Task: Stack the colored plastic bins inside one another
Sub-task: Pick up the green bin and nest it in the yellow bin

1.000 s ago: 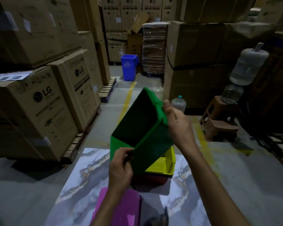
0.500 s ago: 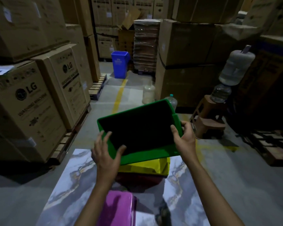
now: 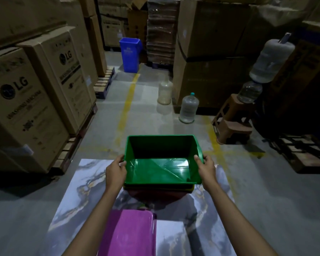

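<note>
A green plastic bin (image 3: pixel 161 169) sits open side up inside a yellow bin (image 3: pixel 189 187), of which only a thin rim shows below it. Under those is a dark red bin (image 3: pixel 155 195). My left hand (image 3: pixel 116 172) grips the green bin's left rim and my right hand (image 3: pixel 206 168) grips its right rim. Nearer to me, between my forearms, a purple bin (image 3: pixel 127 233) lies on the marbled surface (image 3: pixel 78 191).
Stacked cardboard boxes on pallets (image 3: pixel 26 100) line the left side. More tall boxes (image 3: pixel 211 52) stand at the back right. Water jugs (image 3: pixel 188 108), a brown stool (image 3: pixel 233 121) and a blue trash bin (image 3: pixel 130 54) stand on the concrete floor beyond.
The green bin, tilted on edge a second ago, has turned open side up and gone down into the yellow bin. Both hands moved to its side rims.
</note>
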`<action>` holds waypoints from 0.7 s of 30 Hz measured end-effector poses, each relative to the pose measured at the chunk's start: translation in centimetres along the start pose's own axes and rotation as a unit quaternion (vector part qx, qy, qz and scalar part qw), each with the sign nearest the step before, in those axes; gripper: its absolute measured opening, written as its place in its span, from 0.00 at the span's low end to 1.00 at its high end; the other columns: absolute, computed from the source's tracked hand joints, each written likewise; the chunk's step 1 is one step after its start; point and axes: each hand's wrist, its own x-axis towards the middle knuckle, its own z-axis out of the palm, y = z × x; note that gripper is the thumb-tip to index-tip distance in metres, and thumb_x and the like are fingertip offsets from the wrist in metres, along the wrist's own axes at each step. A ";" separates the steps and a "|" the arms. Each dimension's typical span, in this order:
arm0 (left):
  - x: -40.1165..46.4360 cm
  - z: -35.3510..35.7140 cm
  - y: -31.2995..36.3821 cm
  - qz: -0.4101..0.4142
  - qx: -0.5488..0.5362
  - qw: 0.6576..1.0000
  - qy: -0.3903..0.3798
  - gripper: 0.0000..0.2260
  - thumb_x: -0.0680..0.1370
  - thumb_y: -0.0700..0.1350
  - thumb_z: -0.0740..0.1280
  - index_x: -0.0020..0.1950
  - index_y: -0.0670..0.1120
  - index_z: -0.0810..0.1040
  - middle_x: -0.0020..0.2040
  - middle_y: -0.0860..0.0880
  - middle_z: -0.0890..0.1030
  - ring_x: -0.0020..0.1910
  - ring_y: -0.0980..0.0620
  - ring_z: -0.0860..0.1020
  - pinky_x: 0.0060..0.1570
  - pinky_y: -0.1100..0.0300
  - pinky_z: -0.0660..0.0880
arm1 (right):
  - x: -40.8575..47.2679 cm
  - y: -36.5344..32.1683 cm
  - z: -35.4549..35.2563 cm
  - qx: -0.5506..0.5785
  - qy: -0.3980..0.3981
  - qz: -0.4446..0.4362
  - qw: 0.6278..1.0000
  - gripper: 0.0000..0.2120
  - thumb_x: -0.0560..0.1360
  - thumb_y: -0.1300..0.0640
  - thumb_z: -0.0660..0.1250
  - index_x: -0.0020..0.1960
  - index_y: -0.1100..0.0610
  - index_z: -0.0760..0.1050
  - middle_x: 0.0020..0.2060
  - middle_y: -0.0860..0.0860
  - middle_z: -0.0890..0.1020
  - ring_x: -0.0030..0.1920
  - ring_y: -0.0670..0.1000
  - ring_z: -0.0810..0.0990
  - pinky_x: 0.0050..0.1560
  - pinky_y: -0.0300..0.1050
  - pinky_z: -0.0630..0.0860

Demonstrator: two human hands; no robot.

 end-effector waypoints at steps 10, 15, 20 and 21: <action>1.9 3.4 -2.7 -0.012 0.056 0.998 -0.037 0.17 0.81 0.33 0.66 0.69 0.40 0.82 0.58 0.36 0.87 0.54 0.35 0.85 0.48 0.49 0.78 | 1.7 3.0 2.4 -0.208 -0.050 -0.033 0.976 0.23 0.82 0.65 0.64 0.77 0.58 0.68 0.59 0.63 0.84 0.59 0.65 0.82 0.53 0.51 0.76; 2.3 4.0 -3.8 0.000 0.085 0.995 -0.059 0.18 0.80 0.32 0.66 0.69 0.41 0.82 0.60 0.37 0.86 0.57 0.36 0.84 0.51 0.52 0.76 | 2.1 5.3 3.2 -0.268 -0.085 -0.096 0.955 0.34 0.77 0.75 0.60 0.82 0.59 0.63 0.71 0.62 0.77 0.64 0.65 0.80 0.61 0.50 0.75; 2.4 4.5 -4.5 0.000 0.090 0.993 -0.076 0.21 0.81 0.33 0.66 0.72 0.45 0.81 0.61 0.38 0.86 0.58 0.35 0.84 0.50 0.54 0.74 | 3.4 8.5 4.2 -0.303 -0.091 -0.106 0.943 0.37 0.76 0.76 0.60 0.83 0.62 0.59 0.80 0.61 0.67 0.73 0.63 0.74 0.70 0.52 0.72; 2.5 4.5 -4.9 -0.008 0.089 0.993 -0.078 0.21 0.82 0.34 0.66 0.73 0.46 0.80 0.62 0.38 0.86 0.59 0.36 0.84 0.51 0.54 0.75 | 3.2 8.5 4.3 -0.301 -0.090 -0.103 0.944 0.36 0.76 0.76 0.59 0.83 0.62 0.59 0.80 0.60 0.65 0.74 0.63 0.73 0.72 0.52 0.71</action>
